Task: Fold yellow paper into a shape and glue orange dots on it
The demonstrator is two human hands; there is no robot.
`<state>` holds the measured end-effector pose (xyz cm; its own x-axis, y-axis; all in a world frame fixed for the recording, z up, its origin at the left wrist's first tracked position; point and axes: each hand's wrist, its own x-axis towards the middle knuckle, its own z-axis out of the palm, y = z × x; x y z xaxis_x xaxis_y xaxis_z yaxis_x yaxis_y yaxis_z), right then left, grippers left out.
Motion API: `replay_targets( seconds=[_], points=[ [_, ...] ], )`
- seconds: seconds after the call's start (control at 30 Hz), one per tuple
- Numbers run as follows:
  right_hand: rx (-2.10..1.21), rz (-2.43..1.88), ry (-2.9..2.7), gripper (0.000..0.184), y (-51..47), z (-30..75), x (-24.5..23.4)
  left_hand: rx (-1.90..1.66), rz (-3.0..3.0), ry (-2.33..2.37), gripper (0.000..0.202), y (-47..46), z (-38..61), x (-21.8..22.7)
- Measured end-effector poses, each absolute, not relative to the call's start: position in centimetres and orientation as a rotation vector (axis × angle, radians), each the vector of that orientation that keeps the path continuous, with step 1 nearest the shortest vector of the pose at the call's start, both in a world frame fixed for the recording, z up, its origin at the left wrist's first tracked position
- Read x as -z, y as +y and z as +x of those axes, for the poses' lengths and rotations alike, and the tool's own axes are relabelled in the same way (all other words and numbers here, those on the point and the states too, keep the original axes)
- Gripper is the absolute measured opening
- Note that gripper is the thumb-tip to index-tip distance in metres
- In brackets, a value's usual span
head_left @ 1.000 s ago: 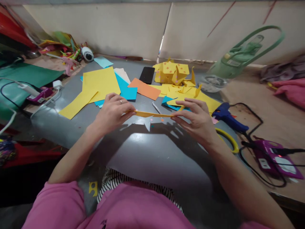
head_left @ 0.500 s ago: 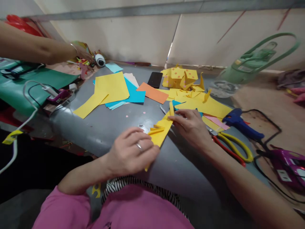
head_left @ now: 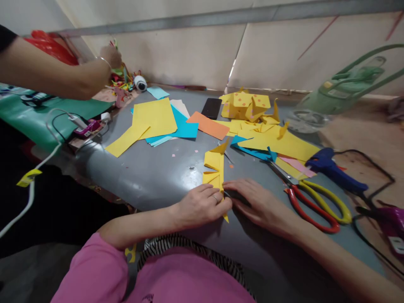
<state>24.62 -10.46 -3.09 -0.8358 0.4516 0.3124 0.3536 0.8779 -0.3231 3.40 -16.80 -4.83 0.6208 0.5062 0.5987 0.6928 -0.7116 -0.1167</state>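
Observation:
A folded yellow paper strip (head_left: 214, 168) lies on the grey table (head_left: 151, 176), pleated and running away from me. My left hand (head_left: 202, 206) presses its near end down, fingers curled flat over the paper. My right hand (head_left: 255, 202) lies beside it on the right, fingertips touching the same near end and pushing it onto the table. Both hands meet at the strip's edge near the table's front.
Red and yellow scissors (head_left: 312, 202) lie right of my right hand, a blue glue gun (head_left: 334, 172) beyond them. Yellow, blue and orange sheets (head_left: 158, 120), a black phone (head_left: 211, 108) and a dotted yellow paper model (head_left: 248, 105) lie farther back. Another person's arm (head_left: 53, 71) reaches in at top left.
The strip has come down from the air onto the table and is now folded shorter. Both hands moved toward me and together. The other person's hand rose at the left.

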Motion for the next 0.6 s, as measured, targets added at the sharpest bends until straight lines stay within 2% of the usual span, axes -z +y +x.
replay_targets(
  seconds=[0.13,0.3,0.47,0.6],
  points=[
    [-0.437,-0.650,-2.696,0.018,-12.1,25.2,3.0,0.802,-2.751,-1.132,0.020,-17.2,2.8,5.7],
    [-0.344,-0.579,-2.679,0.022,-12.7,24.9,3.5,0.888,-2.789,-1.199,0.021,-17.3,2.2,6.3],
    [-0.260,-0.539,-2.650,0.016,-12.0,24.5,4.0,0.984,-2.802,-1.234,0.012,-17.5,1.4,5.1],
    [-0.355,-0.545,-2.624,0.012,-11.9,24.3,4.0,0.967,-2.711,-1.394,0.019,-17.7,-0.5,4.3]
  ],
)
